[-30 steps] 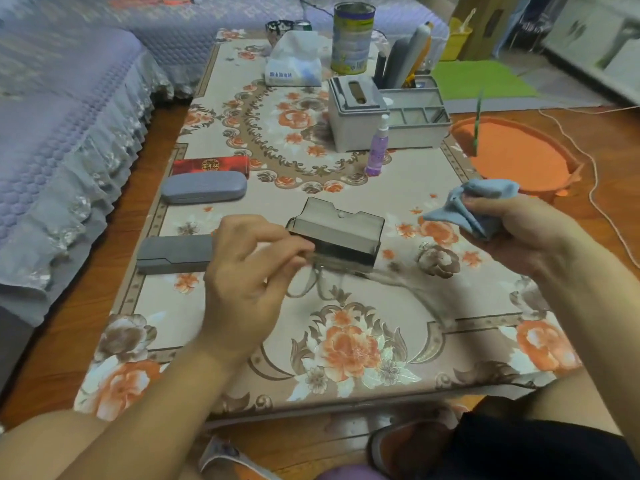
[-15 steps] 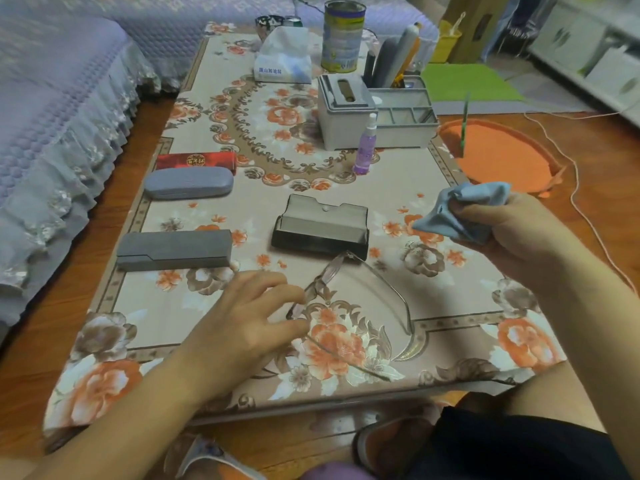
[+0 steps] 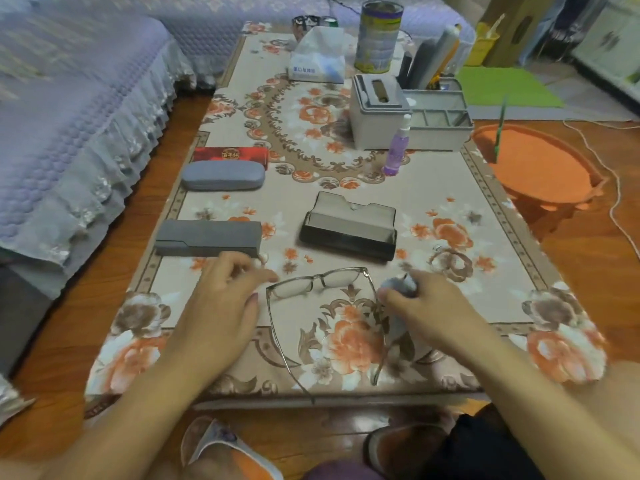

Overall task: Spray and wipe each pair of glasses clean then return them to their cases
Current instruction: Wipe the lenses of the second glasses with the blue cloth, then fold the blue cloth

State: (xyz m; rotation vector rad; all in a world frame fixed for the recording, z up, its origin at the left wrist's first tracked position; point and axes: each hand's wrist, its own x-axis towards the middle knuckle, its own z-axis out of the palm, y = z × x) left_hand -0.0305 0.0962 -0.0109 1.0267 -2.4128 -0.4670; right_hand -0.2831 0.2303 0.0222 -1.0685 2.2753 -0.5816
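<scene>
A pair of clear-framed glasses (image 3: 323, 282) lies on the floral tablecloth with its arms unfolded toward me. My left hand (image 3: 225, 296) hovers just left of the frame, fingers loosely curled, holding nothing. My right hand (image 3: 426, 303) grips a bunched blue-grey cloth (image 3: 403, 285) beside the right hinge. An open dark case (image 3: 348, 225) sits behind the glasses. A grey rectangular case (image 3: 207, 238), a grey oval case (image 3: 221, 175) and a red case (image 3: 230, 155) lie at the left. A purple spray bottle (image 3: 396, 150) stands further back.
A low table (image 3: 485, 209) carries a grey tissue box and organiser (image 3: 377, 110), a tissue pack (image 3: 317, 60) and a tin can (image 3: 379, 36) at the back. A sofa (image 3: 69, 109) runs along the left. An orange basin (image 3: 540, 168) stands on the floor at the right.
The glasses have gone from my left hand onto the table, arms spread. My left hand has let go. My right hand has come down from the right with the cloth to the frame.
</scene>
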